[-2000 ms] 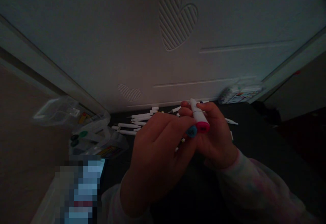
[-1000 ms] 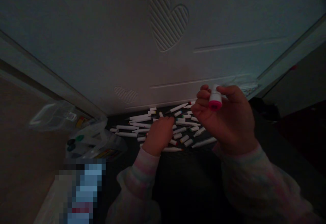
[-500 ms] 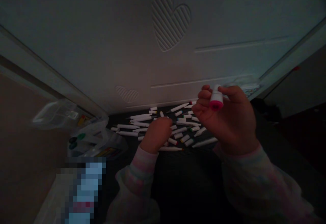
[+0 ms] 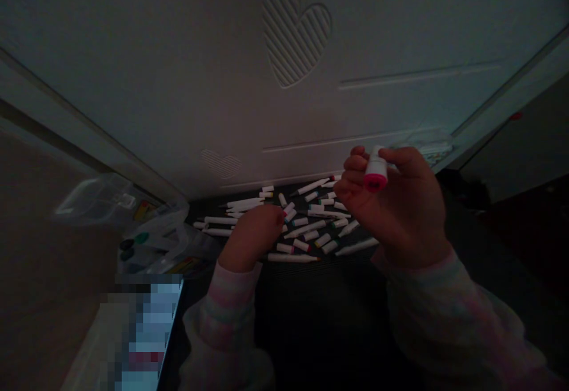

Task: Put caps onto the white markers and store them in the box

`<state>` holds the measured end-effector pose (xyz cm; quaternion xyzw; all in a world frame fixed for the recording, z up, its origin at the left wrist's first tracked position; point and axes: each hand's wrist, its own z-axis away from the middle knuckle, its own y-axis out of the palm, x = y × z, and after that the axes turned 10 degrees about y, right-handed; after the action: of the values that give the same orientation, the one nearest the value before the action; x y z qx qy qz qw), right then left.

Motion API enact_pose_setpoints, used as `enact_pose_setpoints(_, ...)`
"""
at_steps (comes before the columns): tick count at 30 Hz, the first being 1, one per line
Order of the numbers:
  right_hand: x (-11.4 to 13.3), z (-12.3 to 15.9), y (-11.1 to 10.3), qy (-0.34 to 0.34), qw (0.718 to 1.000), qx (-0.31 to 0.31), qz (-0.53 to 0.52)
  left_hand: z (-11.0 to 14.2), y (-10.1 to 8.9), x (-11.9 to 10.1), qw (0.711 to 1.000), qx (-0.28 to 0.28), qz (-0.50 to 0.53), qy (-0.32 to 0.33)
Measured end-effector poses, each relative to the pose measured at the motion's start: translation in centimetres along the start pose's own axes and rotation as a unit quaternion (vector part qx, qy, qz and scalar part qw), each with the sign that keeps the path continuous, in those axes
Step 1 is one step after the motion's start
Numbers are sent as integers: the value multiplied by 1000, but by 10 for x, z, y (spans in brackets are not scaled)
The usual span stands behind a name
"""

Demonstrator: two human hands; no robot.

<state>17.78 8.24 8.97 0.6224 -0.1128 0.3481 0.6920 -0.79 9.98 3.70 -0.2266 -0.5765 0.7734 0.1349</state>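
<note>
The scene is dim. My right hand (image 4: 398, 207) is raised above the floor, its fingers closed round a white marker with a pink cap (image 4: 374, 173), pink end toward me. My left hand (image 4: 251, 236) reaches down into a scatter of several white markers and loose caps (image 4: 306, 225) on a dark mat (image 4: 338, 296). Its fingers curl down among the markers on the left side of the pile; whether they hold one is hidden.
A pale panel with raised heart shapes (image 4: 293, 29) stands right behind the markers. A clear plastic case (image 4: 155, 240) with caps lies at the left, and a clear lid (image 4: 95, 198) beyond it. Another marker box (image 4: 427, 142) sits at the back right.
Two seconds ago both hands held markers together near my face. My left hand has since dropped to the pile and slid left; my right hand has stayed raised with the pink marker.
</note>
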Motion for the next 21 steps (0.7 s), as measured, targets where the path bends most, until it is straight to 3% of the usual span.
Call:
enact_pose_setpoints(8, -1, 0, 3, 12, 999, 0, -30, -4, 11, -26, 997, 47, -16, 53)
enact_pose_setpoints(21, -1, 1, 3, 7, 1000, 0, -26, -10, 25, -39, 995, 54, -25, 83)
